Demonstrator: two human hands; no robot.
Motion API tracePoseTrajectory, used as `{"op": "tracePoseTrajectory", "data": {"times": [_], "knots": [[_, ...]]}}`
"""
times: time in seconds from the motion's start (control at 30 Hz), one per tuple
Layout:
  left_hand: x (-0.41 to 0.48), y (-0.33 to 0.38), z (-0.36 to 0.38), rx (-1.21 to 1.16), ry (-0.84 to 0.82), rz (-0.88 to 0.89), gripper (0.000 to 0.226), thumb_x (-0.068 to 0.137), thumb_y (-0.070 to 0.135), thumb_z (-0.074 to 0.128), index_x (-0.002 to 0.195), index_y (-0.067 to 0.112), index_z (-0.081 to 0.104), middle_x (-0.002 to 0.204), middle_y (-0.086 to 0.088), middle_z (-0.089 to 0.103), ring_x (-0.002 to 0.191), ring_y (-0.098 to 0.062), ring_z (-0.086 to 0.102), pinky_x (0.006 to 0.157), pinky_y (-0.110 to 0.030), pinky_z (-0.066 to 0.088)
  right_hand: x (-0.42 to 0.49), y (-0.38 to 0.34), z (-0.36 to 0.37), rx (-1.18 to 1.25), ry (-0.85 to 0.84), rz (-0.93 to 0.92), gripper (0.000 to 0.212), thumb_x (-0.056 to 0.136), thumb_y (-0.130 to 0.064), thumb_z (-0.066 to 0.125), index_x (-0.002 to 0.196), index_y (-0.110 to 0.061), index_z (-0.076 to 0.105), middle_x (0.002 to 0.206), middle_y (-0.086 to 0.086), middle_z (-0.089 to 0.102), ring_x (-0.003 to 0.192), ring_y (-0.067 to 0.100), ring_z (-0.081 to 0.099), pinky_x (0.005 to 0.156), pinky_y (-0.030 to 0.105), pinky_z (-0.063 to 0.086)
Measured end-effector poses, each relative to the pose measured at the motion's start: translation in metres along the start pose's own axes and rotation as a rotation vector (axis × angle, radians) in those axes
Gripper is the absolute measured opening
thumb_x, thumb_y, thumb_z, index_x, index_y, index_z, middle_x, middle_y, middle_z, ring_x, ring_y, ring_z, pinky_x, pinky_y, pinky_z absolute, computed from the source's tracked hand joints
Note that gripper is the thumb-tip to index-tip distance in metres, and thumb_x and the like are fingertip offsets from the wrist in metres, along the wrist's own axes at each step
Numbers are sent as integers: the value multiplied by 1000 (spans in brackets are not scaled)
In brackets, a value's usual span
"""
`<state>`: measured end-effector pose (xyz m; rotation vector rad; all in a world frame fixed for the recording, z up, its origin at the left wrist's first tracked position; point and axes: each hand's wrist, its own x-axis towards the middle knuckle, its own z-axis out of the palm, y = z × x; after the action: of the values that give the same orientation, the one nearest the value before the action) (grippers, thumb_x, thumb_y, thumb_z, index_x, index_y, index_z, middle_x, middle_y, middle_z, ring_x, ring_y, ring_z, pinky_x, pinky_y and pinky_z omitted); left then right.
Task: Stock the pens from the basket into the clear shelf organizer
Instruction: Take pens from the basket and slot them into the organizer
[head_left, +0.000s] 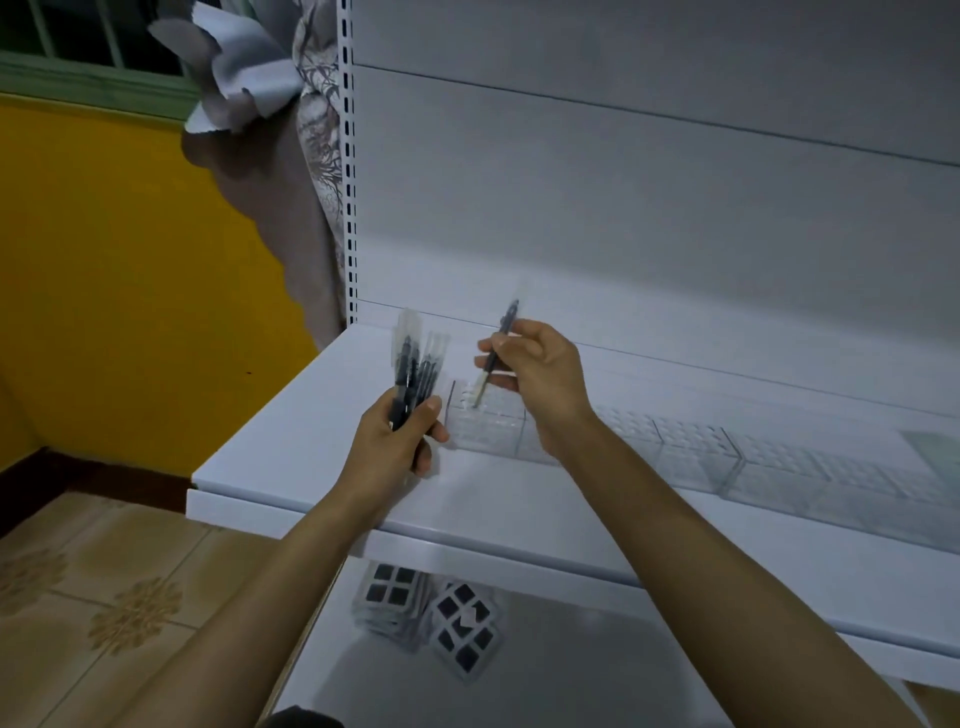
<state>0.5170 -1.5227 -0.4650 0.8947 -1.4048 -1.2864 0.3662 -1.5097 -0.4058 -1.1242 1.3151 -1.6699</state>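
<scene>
My left hand (397, 436) grips a bundle of several dark pens (413, 364) in clear wrappers, held upright above the left part of the white shelf (291, 447). My right hand (540, 374) pinches a single dark pen (496, 353), tilted, its pale tip pointing down into the leftmost cell block of the clear shelf organizer (488, 423). The organizer runs as a row of clear gridded sections (779, 462) along the shelf to the right. No basket is in view.
The shelf's white back panel (623, 208) rises behind the organizer, with a slotted upright (349, 208) at its left. On the lower shelf lie packets with black squares (431, 613). A yellow wall and tiled floor are to the left.
</scene>
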Motion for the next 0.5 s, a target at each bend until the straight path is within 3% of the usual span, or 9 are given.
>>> {"op": "tracePoseTrajectory", "data": {"times": [0.1,0.33,0.5], "knots": [[3,-4,0,2,8,-2,16,97,26,51,94,11,56,64,3,62,45,-8,46,46,-17,43,18,-5,-3,3,25,-21,20,91,-3,60,111,-4,58,94,11,69,74,13,70,63,19,55],[5,-11,2,46,32,19,15,97,27,50,93,14,56,69,1,61,49,-8,48,51,-16,46,37,19,9,-51,53,-92,16,93,-10,61,93,-15,46,90,12,70,88,23,70,74,31,59],[9,-16,1,76,53,20,15,96,33,50,93,19,55,76,-3,59,60,-13,50,63,-25,45,38,31,5,27,148,-158,14,94,-8,58,105,-10,48,82,8,68,77,15,68,67,24,57]]}}
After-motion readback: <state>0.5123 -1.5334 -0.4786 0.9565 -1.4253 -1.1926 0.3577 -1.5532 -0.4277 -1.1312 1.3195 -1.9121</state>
